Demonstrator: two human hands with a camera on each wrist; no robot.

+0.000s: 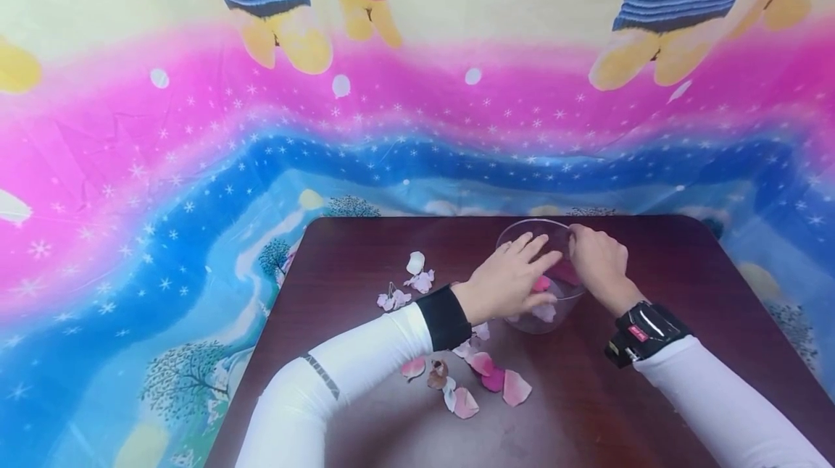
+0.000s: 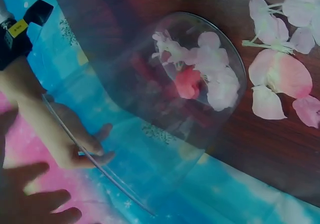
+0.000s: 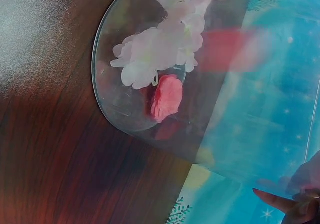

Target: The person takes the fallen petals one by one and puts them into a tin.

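A clear bowl point(image 1: 566, 310) stands on the table, with pale pink blossoms point(image 3: 150, 51) and a coral-pink petal point(image 3: 168, 98) at its bottom. My right hand point(image 1: 596, 259) grips the bowl's rim at the right, thumb and fingers on either side of the wall. Above the bowl's mouth, my left hand point(image 1: 507, 278) has its fingers spread and holds nothing. In the right wrist view, a blurred pink-red shape point(image 3: 231, 51) shows against the bowl's wall. The left wrist view catches the left fingers point(image 2: 47, 201) outside the rim.
Loose pink and white petals point(image 1: 517, 388) lie on the dark wooden table point(image 1: 355, 243) in front of the bowl, partly behind the left forearm. More blossoms point(image 1: 394, 299) and a white petal point(image 1: 415, 261) lie farther left. A printed cloth point(image 1: 424, 113) hangs behind the table.
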